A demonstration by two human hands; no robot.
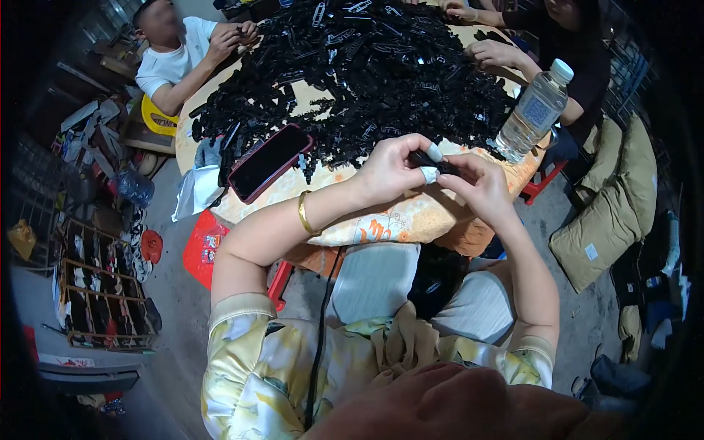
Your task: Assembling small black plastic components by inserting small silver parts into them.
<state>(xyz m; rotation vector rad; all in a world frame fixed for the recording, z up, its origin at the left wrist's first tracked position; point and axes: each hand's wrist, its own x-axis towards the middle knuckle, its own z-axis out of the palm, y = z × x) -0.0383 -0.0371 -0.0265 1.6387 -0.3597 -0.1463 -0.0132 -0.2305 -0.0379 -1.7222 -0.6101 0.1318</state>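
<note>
At the near edge of the round table (381,226) both my hands meet over a small black part (422,160), whose exact kind I cannot make out. My left hand (389,172), with white wraps on thumb and forefinger and a gold bangle on the wrist, closes round it. From the other side my right hand (480,187) pinches its right end between thumb and fingers. Beyond my hands spreads a large heap of black plastic pieces (359,88). A phone in a red case (271,163) lies left of my hands, its screen dark.
To the right stands a see-through bottle (534,114) with a pale cap. Co-workers sit at the far left (183,55) and far right (579,44), hands near the heap. A red stool (202,246) is at lower left, beige sacks (601,235) at right, a shoe rack (103,286) at left.
</note>
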